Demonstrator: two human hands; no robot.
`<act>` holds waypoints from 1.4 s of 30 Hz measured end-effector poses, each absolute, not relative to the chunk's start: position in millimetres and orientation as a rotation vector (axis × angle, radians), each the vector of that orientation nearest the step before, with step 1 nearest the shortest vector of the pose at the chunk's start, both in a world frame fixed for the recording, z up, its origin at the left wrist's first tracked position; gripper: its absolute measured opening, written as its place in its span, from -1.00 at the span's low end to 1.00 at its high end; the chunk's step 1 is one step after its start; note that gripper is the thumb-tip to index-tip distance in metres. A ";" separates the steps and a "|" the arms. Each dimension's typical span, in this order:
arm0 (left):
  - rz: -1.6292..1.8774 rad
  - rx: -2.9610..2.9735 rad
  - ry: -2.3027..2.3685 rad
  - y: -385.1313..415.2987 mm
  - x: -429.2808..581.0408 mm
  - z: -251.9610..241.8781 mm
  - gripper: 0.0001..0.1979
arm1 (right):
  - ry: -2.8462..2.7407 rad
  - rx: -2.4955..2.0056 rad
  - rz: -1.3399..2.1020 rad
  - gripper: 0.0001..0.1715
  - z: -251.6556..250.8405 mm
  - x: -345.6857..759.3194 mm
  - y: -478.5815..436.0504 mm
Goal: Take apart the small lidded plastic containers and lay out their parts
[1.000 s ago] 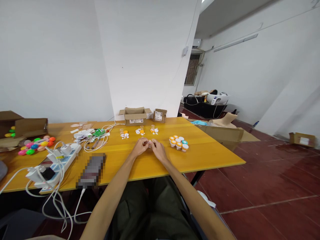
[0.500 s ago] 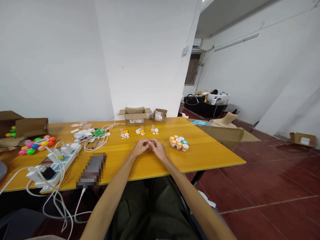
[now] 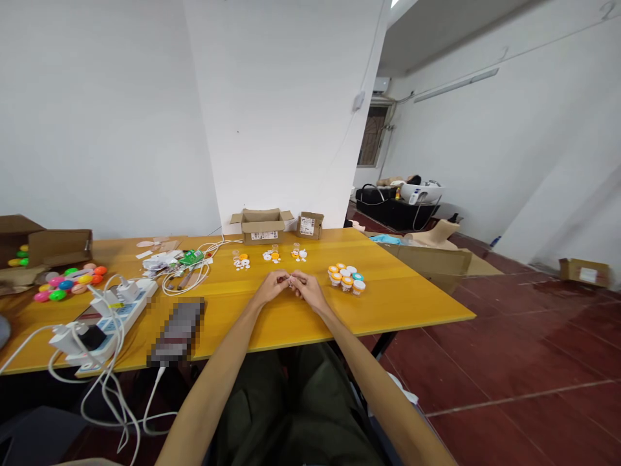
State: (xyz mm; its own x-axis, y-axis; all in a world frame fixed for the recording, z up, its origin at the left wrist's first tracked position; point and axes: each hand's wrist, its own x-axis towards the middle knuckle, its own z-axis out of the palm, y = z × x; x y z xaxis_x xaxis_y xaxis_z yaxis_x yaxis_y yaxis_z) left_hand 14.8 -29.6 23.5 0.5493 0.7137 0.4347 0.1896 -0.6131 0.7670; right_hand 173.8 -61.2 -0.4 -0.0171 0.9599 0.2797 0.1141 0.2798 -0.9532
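My left hand (image 3: 272, 287) and my right hand (image 3: 309, 290) meet above the middle of the yellow wooden table (image 3: 388, 307). Fingertips of both are pinched together around a small whitish piece (image 3: 291, 279), mostly hidden and too small to name. Right of my hands stands a cluster of small clear cups with orange, white and teal lids (image 3: 346, 278). Beyond my fingers lie three groups of small parts: one on the left (image 3: 241, 263), one in the middle (image 3: 272, 256) and one on the right (image 3: 299, 254), each with a clear cup, white discs and some orange pieces.
An open cardboard box (image 3: 262, 228) and a smaller box (image 3: 310, 225) stand against the wall. Left are a phone (image 3: 178, 331), a power strip (image 3: 121, 320) with tangled white cables, green packets (image 3: 192, 257) and colourful plastic balls (image 3: 72, 283). The table's right edge drops to red floor.
My right hand's fingers have shifted slightly around the small piece, with more of them curled below it. The left hand stays nearly still. The camera view has shifted a little.
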 end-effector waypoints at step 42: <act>0.889 2.707 1.124 -31.6 16.0 12.2 -0.86 | -1.396 -1.363 0.268 -0.72 -2.6 165.1 -66.7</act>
